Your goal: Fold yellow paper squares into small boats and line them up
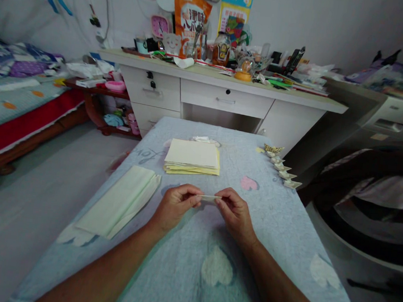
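A narrow strip of folded pale paper [208, 197] is stretched level between my two hands, just above the cloth-covered table. My left hand [178, 203] pinches its left end between thumb and fingers. At the other end, my right hand [234, 213] has the same kind of pinch. Beyond my hands lies a stack of cream and yellow paper sheets [193, 154]. Left of my left hand rests a pile of long pale green paper sheets [120, 202]. A row of small folded paper pieces [285, 171] runs along the table's right side.
The table wears a blue cloth [265, 266] with heart shapes. Behind it stands a white desk [226, 96] crowded with jars, a bag and a pink clock. A bed [24, 100] is at the left, a front-loading washing machine [384, 140] at the right.
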`<state>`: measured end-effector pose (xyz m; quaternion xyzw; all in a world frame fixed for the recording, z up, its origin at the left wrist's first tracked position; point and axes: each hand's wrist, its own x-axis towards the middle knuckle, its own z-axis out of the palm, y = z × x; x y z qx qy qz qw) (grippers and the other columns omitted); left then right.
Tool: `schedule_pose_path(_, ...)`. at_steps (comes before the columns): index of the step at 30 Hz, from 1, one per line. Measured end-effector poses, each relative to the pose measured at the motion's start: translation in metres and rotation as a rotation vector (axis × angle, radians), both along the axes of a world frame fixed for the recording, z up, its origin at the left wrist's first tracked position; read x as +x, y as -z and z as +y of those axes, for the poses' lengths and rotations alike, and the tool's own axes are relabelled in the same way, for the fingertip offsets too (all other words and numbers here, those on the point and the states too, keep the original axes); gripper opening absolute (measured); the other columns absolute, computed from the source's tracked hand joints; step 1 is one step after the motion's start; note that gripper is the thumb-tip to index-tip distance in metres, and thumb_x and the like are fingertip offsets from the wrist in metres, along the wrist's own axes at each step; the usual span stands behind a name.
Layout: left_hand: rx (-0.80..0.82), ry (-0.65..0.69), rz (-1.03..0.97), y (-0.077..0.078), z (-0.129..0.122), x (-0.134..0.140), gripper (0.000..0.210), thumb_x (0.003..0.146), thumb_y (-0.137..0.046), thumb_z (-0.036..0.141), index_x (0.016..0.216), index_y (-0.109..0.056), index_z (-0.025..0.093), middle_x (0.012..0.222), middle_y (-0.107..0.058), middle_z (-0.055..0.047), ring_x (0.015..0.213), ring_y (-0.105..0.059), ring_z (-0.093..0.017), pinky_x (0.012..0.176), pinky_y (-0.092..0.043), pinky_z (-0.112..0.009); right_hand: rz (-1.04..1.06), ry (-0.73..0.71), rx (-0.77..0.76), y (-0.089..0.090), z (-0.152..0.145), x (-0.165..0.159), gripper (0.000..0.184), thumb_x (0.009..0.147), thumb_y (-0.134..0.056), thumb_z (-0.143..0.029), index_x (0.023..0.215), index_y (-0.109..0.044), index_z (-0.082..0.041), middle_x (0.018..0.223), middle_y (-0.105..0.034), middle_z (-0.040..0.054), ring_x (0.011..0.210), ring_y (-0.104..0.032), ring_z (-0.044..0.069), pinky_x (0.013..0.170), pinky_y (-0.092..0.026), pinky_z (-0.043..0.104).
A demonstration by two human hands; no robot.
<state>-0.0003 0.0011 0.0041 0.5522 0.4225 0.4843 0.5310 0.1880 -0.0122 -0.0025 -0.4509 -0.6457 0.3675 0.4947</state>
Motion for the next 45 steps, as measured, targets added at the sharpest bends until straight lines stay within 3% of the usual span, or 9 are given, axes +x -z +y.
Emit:
schedule_pose_path(6,0.224,-0.009,0.185,0.002,-0.003,-0.003,0.008,0.079,-0.065,0.022,0.083,-0.071,0.017,0.087,-0.069,-0.006,0.076,-0.062,-0.016,0.068,-0.049,-0.026,0.010,0.004,0.054,0.002,0.001,0.000,0.009,0.086,-0.054,-0.018,0.081,-0.061,-0.021,0.083,-0.055,0.0029,0.078,-0.055,0.015,0.069,-0.043,0.026)
schedule_pose_path(11,0.610,0.017,0.601,-0.002,-0.007,-0.004,0.011,0.085,-0.057,0.016,0.082,-0.067,0.018,0.085,-0.067,-0.006,0.081,-0.059,-0.017,0.074,-0.045,-0.028,-0.023,0.046,0.143,0.008,0.005,0.002,0.018,0.080,-0.048,-0.008,0.083,-0.059,-0.022,0.092,-0.059,0.0044,0.090,-0.058,0.017,0.082,-0.045,0.030)
schedule_pose_path(17,0.914,0.155,1.019,0.005,-0.013,0.004,0.019,0.092,-0.049,0.021,0.080,-0.064,0.018,0.080,-0.065,-0.005,0.077,-0.052,-0.018,0.071,-0.039,-0.032,-0.176,0.033,0.136,0.011,0.009,0.009,0.025,0.069,-0.041,-0.001,0.073,-0.057,-0.020,0.084,-0.061,0.0033,0.083,-0.059,0.016,0.076,-0.044,0.028)
schedule_pose_path(20,0.940,0.253,1.064,0.016,-0.014,0.009,0.015,0.093,-0.051,0.024,0.086,-0.063,0.018,0.085,-0.065,-0.003,0.087,-0.054,-0.019,0.078,-0.041,-0.033,-0.355,0.009,0.089,0.014,0.011,0.012,0.025,0.068,-0.043,-0.003,0.076,-0.059,-0.019,0.076,-0.061,0.0020,0.072,-0.056,0.015,0.069,-0.043,0.027)
schedule_pose_path(24,0.886,0.320,1.099,0.026,-0.015,0.014,0.015,0.094,-0.048,0.021,0.089,-0.062,0.017,0.086,-0.063,-0.003,0.085,-0.056,-0.017,0.075,-0.044,-0.030,-0.506,0.013,0.078,0.013,0.012,0.014,0.020,0.069,-0.046,-0.006,0.078,-0.061,-0.017,0.078,-0.061,0.0038,0.076,-0.055,0.017,0.074,-0.042,0.030)
schedule_pose_path(28,0.869,0.309,1.131,0.025,-0.017,0.015,0.016,0.094,-0.048,0.022,0.086,-0.061,0.018,0.086,-0.063,-0.002,0.085,-0.057,-0.018,0.077,-0.046,-0.032,-0.561,0.064,0.113,0.007,0.010,0.014,0.016,0.073,-0.050,-0.009,0.080,-0.061,-0.017,0.083,-0.061,0.0048,0.083,-0.053,0.019,0.080,-0.041,0.032)
schedule_pose_path(31,0.887,0.292,1.117,0.023,-0.018,0.016,0.014,0.093,-0.049,0.021,0.090,-0.062,0.018,0.089,-0.065,-0.003,0.088,-0.058,-0.018,0.082,-0.047,-0.035,-0.669,0.130,0.104,0.007,0.010,0.018,0.014,0.080,-0.055,-0.019,0.091,-0.063,-0.019,0.099,-0.059,0.0075,0.096,-0.051,0.022,0.088,-0.038,0.037)
schedule_pose_path(36,0.899,0.285,1.107,0.030,-0.019,0.016,0.016,0.091,-0.050,0.017,0.103,-0.062,0.016,0.106,-0.066,-0.006,0.105,-0.058,-0.020,0.094,-0.047,-0.037,-0.910,0.190,0.023,0.017,0.013,0.026,0.055,0.074,-0.067,-0.042,0.123,-0.053,-0.020,0.132,-0.045,0.0141,0.119,-0.040,0.031,0.098,-0.031,0.048)
schedule_pose_path(45,0.929,0.286,1.128,0.035,-0.017,0.018,0.013,0.090,-0.054,0.017,0.097,-0.064,0.017,0.109,-0.068,-0.006,0.111,-0.059,-0.022,0.097,-0.048,-0.037,-1.056,0.287,-0.057,0.023,0.021,0.015,0.065,0.080,-0.058,-0.054,0.134,-0.044,-0.019,0.136,-0.044,0.0151,0.125,-0.033,0.034,0.103,-0.022,0.053)
